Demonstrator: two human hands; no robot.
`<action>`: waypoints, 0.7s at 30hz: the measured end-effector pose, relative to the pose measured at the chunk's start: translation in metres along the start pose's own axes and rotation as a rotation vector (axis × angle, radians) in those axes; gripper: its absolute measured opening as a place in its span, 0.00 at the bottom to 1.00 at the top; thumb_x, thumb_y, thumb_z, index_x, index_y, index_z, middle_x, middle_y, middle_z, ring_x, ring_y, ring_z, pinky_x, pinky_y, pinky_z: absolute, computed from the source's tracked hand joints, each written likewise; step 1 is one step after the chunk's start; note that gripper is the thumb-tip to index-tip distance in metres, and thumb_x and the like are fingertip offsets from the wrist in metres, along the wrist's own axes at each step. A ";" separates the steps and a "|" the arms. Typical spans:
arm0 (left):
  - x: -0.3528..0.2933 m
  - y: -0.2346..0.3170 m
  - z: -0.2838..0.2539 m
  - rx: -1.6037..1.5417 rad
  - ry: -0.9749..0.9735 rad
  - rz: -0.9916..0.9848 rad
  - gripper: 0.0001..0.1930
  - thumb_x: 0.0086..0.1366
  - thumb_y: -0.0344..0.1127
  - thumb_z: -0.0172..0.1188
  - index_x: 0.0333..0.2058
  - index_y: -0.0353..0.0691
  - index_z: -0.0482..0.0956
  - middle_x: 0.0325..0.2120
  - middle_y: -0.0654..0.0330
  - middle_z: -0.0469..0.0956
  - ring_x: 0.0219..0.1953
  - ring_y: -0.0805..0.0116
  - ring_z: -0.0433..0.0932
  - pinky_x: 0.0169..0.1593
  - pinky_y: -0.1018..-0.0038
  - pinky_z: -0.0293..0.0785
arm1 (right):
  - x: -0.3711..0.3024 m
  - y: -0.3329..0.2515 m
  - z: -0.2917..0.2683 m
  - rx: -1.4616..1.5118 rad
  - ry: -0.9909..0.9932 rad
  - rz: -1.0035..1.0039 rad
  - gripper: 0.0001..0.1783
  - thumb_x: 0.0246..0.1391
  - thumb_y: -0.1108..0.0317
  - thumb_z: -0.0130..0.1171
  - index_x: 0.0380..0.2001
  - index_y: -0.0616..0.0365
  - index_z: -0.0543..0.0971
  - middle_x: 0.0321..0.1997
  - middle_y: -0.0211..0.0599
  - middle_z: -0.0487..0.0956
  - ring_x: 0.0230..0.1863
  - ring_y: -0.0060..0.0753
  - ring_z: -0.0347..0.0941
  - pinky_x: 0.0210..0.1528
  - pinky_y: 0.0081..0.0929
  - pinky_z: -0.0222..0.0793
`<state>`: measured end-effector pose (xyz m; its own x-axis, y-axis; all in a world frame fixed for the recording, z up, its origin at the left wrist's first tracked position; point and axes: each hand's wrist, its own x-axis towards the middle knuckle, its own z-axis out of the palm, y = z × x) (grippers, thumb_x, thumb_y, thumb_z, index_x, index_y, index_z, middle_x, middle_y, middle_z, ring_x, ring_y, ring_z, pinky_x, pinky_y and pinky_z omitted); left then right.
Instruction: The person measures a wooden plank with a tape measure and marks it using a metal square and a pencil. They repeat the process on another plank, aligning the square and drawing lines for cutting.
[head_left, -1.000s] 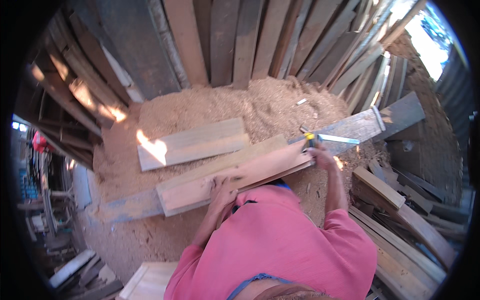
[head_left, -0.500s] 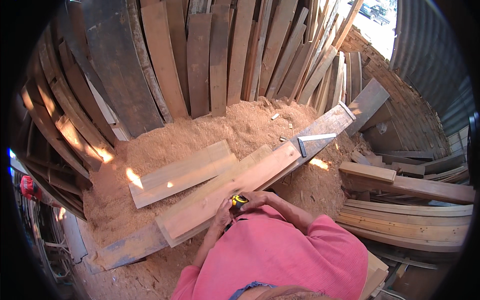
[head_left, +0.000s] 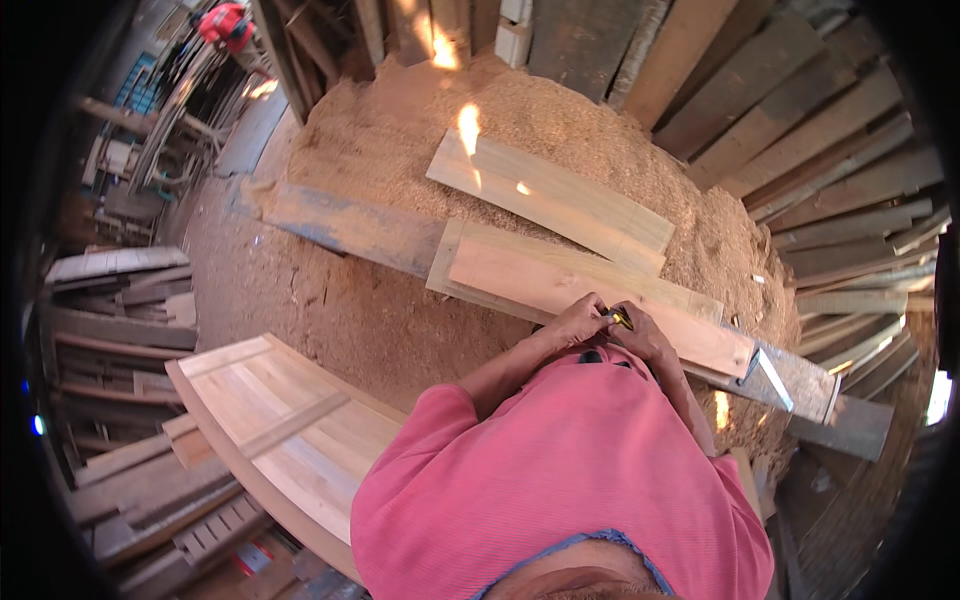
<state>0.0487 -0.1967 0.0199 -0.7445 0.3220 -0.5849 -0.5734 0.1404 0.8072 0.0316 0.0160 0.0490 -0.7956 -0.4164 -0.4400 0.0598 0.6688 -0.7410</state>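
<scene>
My right hand (head_left: 643, 332) is closed around a small yellow and black tape measure (head_left: 622, 319), held close in front of my body. The fingers of my left hand (head_left: 580, 320) are pinched together against the tape measure's left side; the exact grip is partly hidden. Just beyond both hands lies a smooth pinkish board (head_left: 530, 281), resting on a wider pale board (head_left: 440, 268). These lie along a long, worn plank bench (head_left: 370, 229). A try square (head_left: 775, 380) with a metal blade sits at the right end of the pinkish board.
Another pale board (head_left: 550, 195) lies on heaped sawdust (head_left: 600, 130) beyond the bench. A panelled wooden door (head_left: 290, 400) leans at my left, near stacked timber (head_left: 130, 350). Upright planks (head_left: 780, 90) line the far right. A person in red (head_left: 228, 28) is at the far left.
My view has swung left, bringing the panelled door into sight and shifting the boards' slant. Both hands stay together at the tape measure, which is now more covered by fingers.
</scene>
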 end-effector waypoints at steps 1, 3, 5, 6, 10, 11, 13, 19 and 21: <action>0.001 -0.001 0.002 0.055 0.010 0.070 0.15 0.75 0.36 0.70 0.47 0.35 0.73 0.35 0.56 0.84 0.39 0.71 0.82 0.39 0.72 0.79 | 0.000 -0.002 -0.004 0.012 -0.028 -0.023 0.31 0.62 0.50 0.68 0.59 0.62 0.79 0.51 0.56 0.86 0.55 0.54 0.85 0.58 0.45 0.78; 0.006 -0.010 0.006 0.073 0.048 0.166 0.15 0.74 0.37 0.71 0.44 0.36 0.74 0.34 0.57 0.84 0.38 0.72 0.80 0.39 0.74 0.77 | -0.003 -0.001 -0.014 0.006 -0.092 0.020 0.30 0.62 0.52 0.68 0.59 0.61 0.79 0.51 0.57 0.86 0.55 0.56 0.85 0.58 0.45 0.78; 0.013 -0.019 0.011 0.096 0.073 0.221 0.14 0.73 0.38 0.72 0.41 0.37 0.75 0.33 0.59 0.83 0.36 0.74 0.78 0.37 0.75 0.75 | -0.002 0.002 -0.020 0.011 -0.138 -0.026 0.29 0.62 0.53 0.67 0.59 0.61 0.79 0.51 0.58 0.86 0.56 0.57 0.84 0.58 0.46 0.78; 0.014 -0.023 0.011 0.123 0.085 0.218 0.14 0.72 0.38 0.72 0.39 0.38 0.75 0.32 0.60 0.82 0.34 0.75 0.77 0.36 0.76 0.74 | -0.001 0.005 -0.023 0.010 -0.158 -0.031 0.29 0.62 0.53 0.66 0.59 0.60 0.79 0.52 0.59 0.86 0.57 0.58 0.84 0.59 0.46 0.78; 0.009 -0.021 0.013 -0.142 0.131 0.194 0.11 0.70 0.36 0.70 0.34 0.42 0.75 0.26 0.65 0.78 0.26 0.79 0.72 0.28 0.77 0.69 | 0.007 0.025 -0.039 -0.129 -0.184 0.025 0.28 0.64 0.50 0.64 0.58 0.59 0.82 0.55 0.58 0.86 0.59 0.60 0.83 0.60 0.48 0.78; 0.006 -0.019 0.010 -0.254 0.200 0.218 0.10 0.70 0.35 0.68 0.33 0.42 0.75 0.24 0.66 0.77 0.24 0.79 0.70 0.27 0.77 0.67 | 0.007 0.032 -0.045 -0.185 -0.180 0.039 0.28 0.64 0.49 0.64 0.58 0.59 0.83 0.56 0.58 0.87 0.60 0.60 0.83 0.61 0.49 0.78; -0.003 -0.016 -0.009 -0.532 0.295 0.236 0.09 0.69 0.34 0.66 0.31 0.44 0.75 0.21 0.67 0.74 0.20 0.80 0.68 0.24 0.76 0.64 | 0.005 0.048 -0.058 -0.315 -0.161 0.109 0.29 0.65 0.46 0.63 0.56 0.57 0.85 0.58 0.57 0.87 0.61 0.61 0.83 0.63 0.52 0.77; -0.046 -0.051 -0.105 -1.026 0.618 0.216 0.08 0.68 0.34 0.69 0.33 0.48 0.77 0.21 0.68 0.73 0.19 0.74 0.71 0.24 0.76 0.68 | -0.032 0.104 -0.099 -0.542 -0.037 0.363 0.31 0.61 0.41 0.65 0.56 0.55 0.86 0.57 0.55 0.87 0.62 0.60 0.82 0.63 0.53 0.75; -0.056 -0.063 -0.124 -1.067 0.727 0.198 0.08 0.67 0.36 0.71 0.33 0.49 0.77 0.21 0.69 0.73 0.19 0.76 0.72 0.22 0.76 0.68 | -0.043 0.116 -0.110 -0.571 -0.044 0.420 0.33 0.60 0.39 0.66 0.56 0.54 0.86 0.57 0.54 0.87 0.62 0.60 0.82 0.63 0.55 0.74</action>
<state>0.0839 -0.3395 -0.0080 -0.6677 -0.3724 -0.6446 -0.1707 -0.7662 0.6195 0.0068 0.1797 0.0376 -0.7488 -0.0692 -0.6592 0.0212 0.9915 -0.1282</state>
